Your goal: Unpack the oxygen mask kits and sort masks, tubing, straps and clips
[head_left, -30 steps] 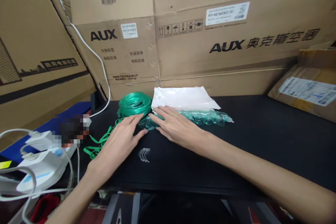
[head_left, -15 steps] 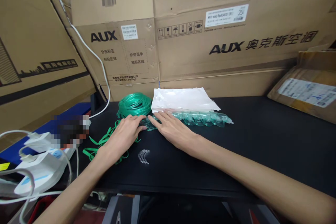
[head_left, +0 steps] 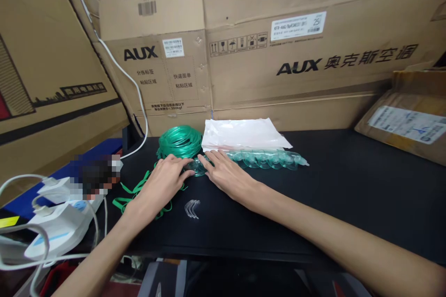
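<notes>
A nested row of clear green plastic face masks (head_left: 273, 159) lies on the black table, its pale tip pointing right. At its left end, my left hand (head_left: 171, 170) has its fingertips and thumb around the edge of the last mask. Just to the right, my right hand (head_left: 228, 171) lies over the row, fingers reaching across its top; its thumb is mostly hidden. A coil of green tubing (head_left: 181, 140) sits behind my left hand. Under and beside my left wrist are loose green straps (head_left: 130, 190). Several thin curved clear strips (head_left: 192, 209) lie nearer me.
A white sheet or bag (head_left: 244, 133) lies behind the masks. Large cardboard boxes (head_left: 244, 79) wall off the back and left. A taped carton (head_left: 407, 116) stands at the right. A white power strip (head_left: 57, 234) with plugs and cables is at the left edge.
The camera view has shifted slightly. Both hands stay at the left part of the mask row, the left thumb and fingers a little farther apart.
</notes>
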Tool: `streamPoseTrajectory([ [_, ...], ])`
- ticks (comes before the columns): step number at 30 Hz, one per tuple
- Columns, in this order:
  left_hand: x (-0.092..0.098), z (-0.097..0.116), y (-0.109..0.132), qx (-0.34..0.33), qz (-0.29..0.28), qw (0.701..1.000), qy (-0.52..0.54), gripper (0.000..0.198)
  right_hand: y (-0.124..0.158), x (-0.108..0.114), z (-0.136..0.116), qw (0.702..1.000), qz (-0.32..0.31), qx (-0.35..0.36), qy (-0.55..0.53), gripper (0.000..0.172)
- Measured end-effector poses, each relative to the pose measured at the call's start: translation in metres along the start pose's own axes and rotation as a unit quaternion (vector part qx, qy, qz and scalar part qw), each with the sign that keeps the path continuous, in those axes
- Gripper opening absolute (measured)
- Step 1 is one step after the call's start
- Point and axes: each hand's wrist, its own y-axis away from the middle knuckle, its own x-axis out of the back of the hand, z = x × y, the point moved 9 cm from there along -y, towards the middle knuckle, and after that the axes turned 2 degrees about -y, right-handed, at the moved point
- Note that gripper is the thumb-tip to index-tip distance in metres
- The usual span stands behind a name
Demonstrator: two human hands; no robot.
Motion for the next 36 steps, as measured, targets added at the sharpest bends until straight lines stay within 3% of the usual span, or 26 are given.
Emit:
streamPoseTrajectory([
  [8, 0.007, -0.001, 0.006, 0.010, 0.020, 0.999, -0.024, 0.032, -0.003, -0.006, 0.004, 1.000, 0.007, -0.010, -0.013, 0.055],
  [16, 0.038, -0.024, 0.017, 0.016, 0.057, 0.997, -0.053, 0.034, 0.000, -0.004, 0.004, 0.998, 0.032, -0.014, -0.042, 0.051],
  [20, 0.067, -0.032, 0.029, 0.024, 0.103, 0.994, -0.027, 0.040, -0.001, 0.024, 0.006, 0.991, 0.084, -0.036, -0.098, 0.057],
  [24, 0.083, -0.003, 0.040, -0.027, 0.128, 0.990, 0.055, 0.043, 0.005, 0.054, 0.013, 0.948, 0.115, -0.093, -0.282, 0.061],
  [28, 0.067, 0.029, 0.045, -0.064, 0.073, 0.986, 0.139, 0.038, 0.030, 0.057, 0.013, 0.917, 0.068, -0.124, -0.373, 0.048],
  [32, 0.039, 0.035, 0.045, -0.031, -0.018, 0.986, 0.163, 0.037, 0.077, 0.048, 0.027, 0.911, 0.002, -0.212, -0.354, 0.042],
  [36, 0.016, 0.037, 0.044, -0.014, -0.111, 0.980, 0.164, 0.022, 0.112, 0.041, 0.038, 0.888, -0.046, -0.264, -0.373, 0.039],
])
